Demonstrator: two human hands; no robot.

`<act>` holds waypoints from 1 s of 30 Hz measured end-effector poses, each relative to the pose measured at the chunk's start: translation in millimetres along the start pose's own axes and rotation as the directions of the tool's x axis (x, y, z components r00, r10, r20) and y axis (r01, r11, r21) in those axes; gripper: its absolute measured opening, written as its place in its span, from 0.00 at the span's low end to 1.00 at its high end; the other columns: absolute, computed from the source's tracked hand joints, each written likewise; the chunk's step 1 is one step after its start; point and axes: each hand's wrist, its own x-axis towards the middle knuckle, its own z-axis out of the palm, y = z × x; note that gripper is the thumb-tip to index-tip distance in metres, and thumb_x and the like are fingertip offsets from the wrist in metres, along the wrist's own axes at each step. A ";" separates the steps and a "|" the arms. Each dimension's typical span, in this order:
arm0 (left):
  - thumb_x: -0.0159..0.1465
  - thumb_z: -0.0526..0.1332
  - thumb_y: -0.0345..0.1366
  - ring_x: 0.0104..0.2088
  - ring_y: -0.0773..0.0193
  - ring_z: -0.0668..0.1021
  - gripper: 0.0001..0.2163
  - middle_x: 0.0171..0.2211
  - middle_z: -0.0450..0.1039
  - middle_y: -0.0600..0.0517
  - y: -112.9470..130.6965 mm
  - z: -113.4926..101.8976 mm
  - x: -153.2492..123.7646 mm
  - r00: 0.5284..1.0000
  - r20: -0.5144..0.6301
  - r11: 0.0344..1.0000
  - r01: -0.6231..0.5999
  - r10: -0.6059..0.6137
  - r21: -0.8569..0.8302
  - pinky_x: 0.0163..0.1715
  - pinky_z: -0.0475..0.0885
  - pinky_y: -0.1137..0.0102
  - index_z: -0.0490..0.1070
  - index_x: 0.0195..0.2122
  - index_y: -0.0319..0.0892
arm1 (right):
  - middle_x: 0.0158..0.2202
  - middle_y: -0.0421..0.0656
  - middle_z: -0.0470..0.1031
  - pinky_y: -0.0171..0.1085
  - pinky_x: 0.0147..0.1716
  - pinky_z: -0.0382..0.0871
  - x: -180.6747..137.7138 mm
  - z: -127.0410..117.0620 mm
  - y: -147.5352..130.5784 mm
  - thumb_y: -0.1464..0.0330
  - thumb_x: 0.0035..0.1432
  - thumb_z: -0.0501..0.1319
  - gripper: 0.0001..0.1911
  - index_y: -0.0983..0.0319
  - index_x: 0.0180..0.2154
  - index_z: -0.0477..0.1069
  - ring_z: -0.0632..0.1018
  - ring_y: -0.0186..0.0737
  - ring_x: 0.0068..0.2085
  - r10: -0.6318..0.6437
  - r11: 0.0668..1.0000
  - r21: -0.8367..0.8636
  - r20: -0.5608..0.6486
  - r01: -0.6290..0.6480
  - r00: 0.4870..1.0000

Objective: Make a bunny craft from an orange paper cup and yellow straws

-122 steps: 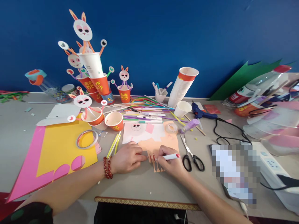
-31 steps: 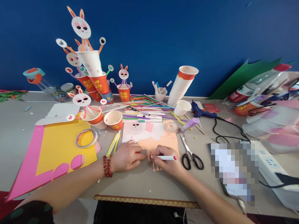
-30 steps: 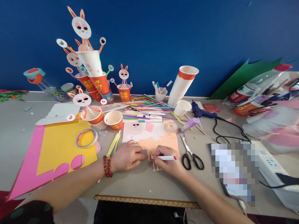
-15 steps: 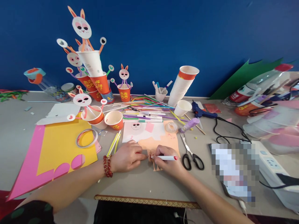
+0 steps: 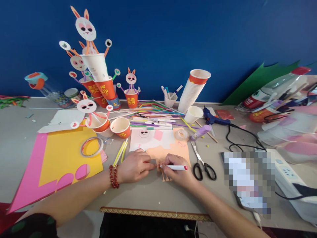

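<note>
My right hand point(image 5: 178, 172) is closed round a white marker with a red end point(image 5: 176, 168), its tip on a peach paper sheet point(image 5: 170, 152) at the table's near middle. My left hand point(image 5: 135, 166), with a red bead bracelet at the wrist, has its fingers curled and pressed down on the sheet's left edge, fingertips touching the paper beside the marker tip. Small dark-outlined shapes show on the paper between the two hands. A white sheet with a small rabbit face point(image 5: 144, 133) lies just behind.
Black-handled scissors point(image 5: 201, 164) lie right of my right hand. Behind are a tape ring point(image 5: 91, 146) on yellow and pink card point(image 5: 61, 158), orange paper cups with rabbit figures point(image 5: 99, 86), a heap of straws point(image 5: 153, 117), stacked cups point(image 5: 193, 91), a blue glue gun point(image 5: 214, 120) and its cable.
The marker has tilted from slanting upward to lying nearly level in my right hand since the oldest frame. Over the last second both hands stay almost still.
</note>
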 end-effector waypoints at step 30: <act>0.67 0.53 0.33 0.34 0.58 0.72 0.14 0.31 0.71 0.50 0.4 -1.4 0.5 1.000 0.007 1.000 0.006 -0.006 -0.015 0.38 0.62 0.63 0.77 0.46 0.45 | 0.21 0.36 0.72 0.30 0.25 0.60 1.2 -0.1 -1.8 0.73 0.51 0.56 0.08 0.58 0.23 0.60 0.70 0.33 0.23 0.028 1.000 -0.009 -0.020 -0.029 0.999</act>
